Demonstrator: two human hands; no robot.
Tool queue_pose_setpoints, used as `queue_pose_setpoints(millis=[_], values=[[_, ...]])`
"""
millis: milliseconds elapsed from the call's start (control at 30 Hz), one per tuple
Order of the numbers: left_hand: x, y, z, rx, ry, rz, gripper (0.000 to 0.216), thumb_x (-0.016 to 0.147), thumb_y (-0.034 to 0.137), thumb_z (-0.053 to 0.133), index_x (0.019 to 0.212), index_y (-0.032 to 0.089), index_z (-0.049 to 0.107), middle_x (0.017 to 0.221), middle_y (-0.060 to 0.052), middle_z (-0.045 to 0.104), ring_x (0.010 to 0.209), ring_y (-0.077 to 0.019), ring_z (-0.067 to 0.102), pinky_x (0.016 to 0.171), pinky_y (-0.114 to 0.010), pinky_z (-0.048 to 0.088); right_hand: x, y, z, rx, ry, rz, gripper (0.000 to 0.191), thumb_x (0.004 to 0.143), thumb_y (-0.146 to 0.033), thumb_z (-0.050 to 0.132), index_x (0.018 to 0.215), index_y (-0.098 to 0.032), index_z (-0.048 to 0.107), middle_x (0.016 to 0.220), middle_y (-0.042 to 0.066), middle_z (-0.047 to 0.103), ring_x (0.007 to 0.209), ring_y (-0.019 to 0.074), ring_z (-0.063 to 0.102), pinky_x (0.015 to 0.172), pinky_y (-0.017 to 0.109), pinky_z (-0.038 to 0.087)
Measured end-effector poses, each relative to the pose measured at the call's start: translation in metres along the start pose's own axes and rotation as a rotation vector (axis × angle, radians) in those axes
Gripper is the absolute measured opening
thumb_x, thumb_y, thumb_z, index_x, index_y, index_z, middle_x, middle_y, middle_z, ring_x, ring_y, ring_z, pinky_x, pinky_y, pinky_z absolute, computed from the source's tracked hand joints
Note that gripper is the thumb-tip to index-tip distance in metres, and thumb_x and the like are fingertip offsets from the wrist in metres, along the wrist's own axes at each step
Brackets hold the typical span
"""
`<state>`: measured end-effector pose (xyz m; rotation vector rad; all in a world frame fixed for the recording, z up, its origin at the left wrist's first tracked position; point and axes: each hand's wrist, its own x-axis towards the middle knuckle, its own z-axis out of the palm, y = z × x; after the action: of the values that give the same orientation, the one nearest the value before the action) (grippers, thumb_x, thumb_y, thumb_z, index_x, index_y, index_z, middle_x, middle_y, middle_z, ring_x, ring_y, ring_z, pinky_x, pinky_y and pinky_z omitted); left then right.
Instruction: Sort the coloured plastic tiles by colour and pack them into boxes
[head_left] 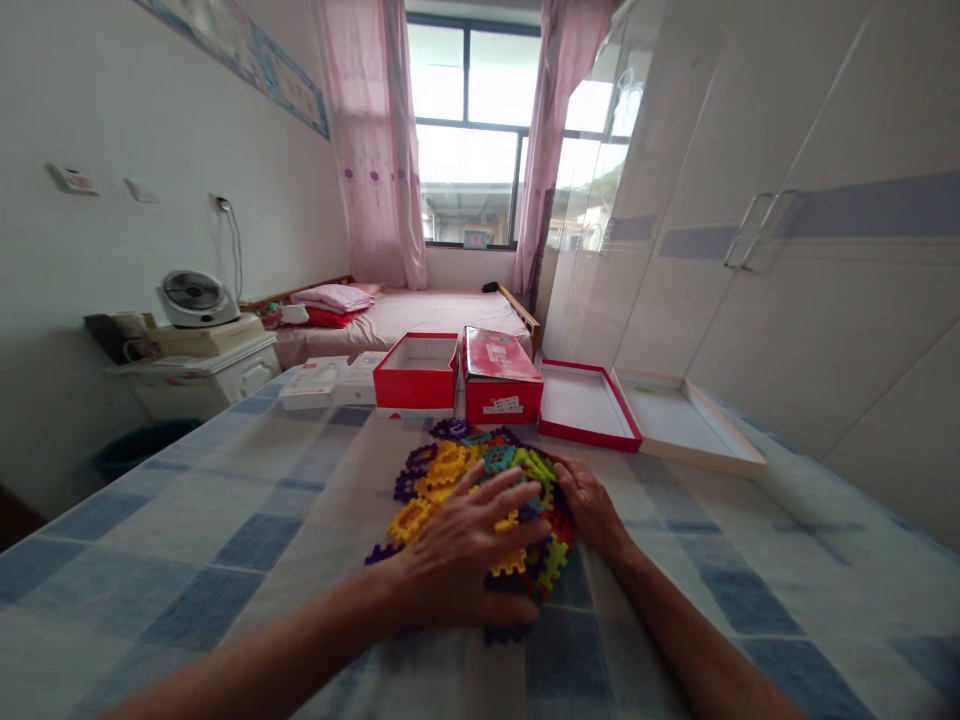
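A heap of toothed plastic building blocks lies on the checked tablecloth in front of me. Yellow blocks (410,521) and purple blocks (407,486) make up its left side. Lime green blocks (554,566) show on the right, with a teal block (499,458) near the top and some orange-red among them. My left hand (466,545) lies over the middle of the heap, fingers spread, hiding the blocks beneath. Against the heap's right edge rests my right hand (592,505), its fingers loosely extended alongside the blocks and partly hidden. I see nothing gripped in either hand.
Behind the heap stand an open red box (416,388), a red lidded box (502,400), a shallow red-rimmed tray (589,436) and a pale shallow tray (712,457). White boxes (313,383) sit at the left. Beyond are a bed (435,315), a fan (196,298) and a wardrobe (750,130).
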<state>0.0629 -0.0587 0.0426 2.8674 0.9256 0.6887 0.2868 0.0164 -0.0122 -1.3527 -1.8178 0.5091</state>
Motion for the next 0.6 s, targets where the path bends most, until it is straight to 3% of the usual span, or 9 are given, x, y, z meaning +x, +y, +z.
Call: queue_pose_setpoints(millis=[100, 200, 300, 367, 467, 533, 600], values=[[-0.012, 0.019, 0.012, 0.096, -0.123, 0.141, 0.056, 0.079, 0.052, 0.053, 0.130, 0.030, 0.045, 0.145, -0.005, 0.036, 0.137, -0.0295, 0.023, 0.111, -0.055, 0.011, -0.001, 0.000, 0.000, -0.008, -0.002, 0.002, 0.041, 0.090, -0.042, 0.031, 0.113, -0.022, 0.057, 0.115, 0.007, 0.060, 0.109, 0.0199, 0.053, 0.097, 0.035, 0.038], [-0.016, 0.007, 0.018, 0.202, -0.093, 0.090, 0.035, 0.087, 0.031, 0.045, 0.121, 0.030, 0.052, 0.141, -0.003, 0.042, 0.137, -0.0260, 0.023, 0.111, -0.054, 0.010, -0.001, 0.000, -0.001, -0.028, -0.012, -0.001, 0.041, 0.089, -0.042, 0.032, 0.112, -0.020, 0.058, 0.114, 0.008, 0.060, 0.108, 0.0198, 0.054, 0.096, 0.035, 0.039], [-0.023, -0.009, 0.013, 0.238, -0.041, 0.020, 0.034, 0.088, 0.031, 0.044, 0.121, 0.033, 0.053, 0.143, -0.002, 0.039, 0.137, -0.0255, 0.023, 0.111, -0.052, 0.014, -0.001, 0.001, 0.000, -0.048, -0.019, -0.009, 0.042, 0.089, -0.041, 0.032, 0.111, -0.018, 0.059, 0.112, 0.009, 0.060, 0.106, 0.0201, 0.054, 0.096, 0.035, 0.038], [-0.032, -0.015, 0.006, 0.233, 0.013, -0.047, 0.046, 0.086, 0.039, 0.048, 0.131, 0.034, 0.043, 0.148, -0.004, 0.029, 0.137, -0.0268, 0.022, 0.111, -0.051, 0.017, -0.001, 0.002, 0.000, -0.056, -0.022, -0.004, 0.043, 0.089, -0.042, 0.032, 0.112, -0.017, 0.058, 0.112, 0.010, 0.059, 0.106, 0.0205, 0.054, 0.096, 0.036, 0.038], [-0.054, -0.019, 0.000, 0.197, 0.071, -0.233, 0.084, 0.074, 0.055, 0.058, 0.144, 0.030, 0.018, 0.152, -0.010, 0.018, 0.138, -0.0320, 0.017, 0.109, -0.055, 0.018, -0.001, 0.004, 0.001, -0.072, -0.025, -0.007, 0.045, 0.089, -0.042, 0.032, 0.115, -0.015, 0.057, 0.114, 0.010, 0.058, 0.108, 0.0209, 0.053, 0.097, 0.036, 0.037], [-0.070, -0.021, -0.002, 0.154, 0.024, -0.324, 0.109, 0.059, 0.061, 0.068, 0.145, 0.030, 0.010, 0.152, -0.012, 0.014, 0.138, -0.0363, 0.015, 0.108, -0.058, 0.019, -0.001, 0.005, 0.001, -0.077, -0.024, -0.016, 0.044, 0.089, -0.042, 0.032, 0.115, -0.016, 0.057, 0.114, 0.010, 0.059, 0.108, 0.0208, 0.053, 0.097, 0.036, 0.037], [-0.084, -0.023, -0.002, 0.112, -0.056, -0.353, 0.120, 0.048, 0.058, 0.076, 0.145, 0.033, 0.009, 0.153, -0.011, 0.011, 0.137, -0.0382, 0.014, 0.107, -0.060, 0.020, 0.000, 0.006, 0.001, -0.078, -0.025, -0.016, 0.043, 0.089, -0.042, 0.032, 0.115, -0.018, 0.058, 0.114, 0.009, 0.059, 0.108, 0.0205, 0.053, 0.097, 0.036, 0.037]])
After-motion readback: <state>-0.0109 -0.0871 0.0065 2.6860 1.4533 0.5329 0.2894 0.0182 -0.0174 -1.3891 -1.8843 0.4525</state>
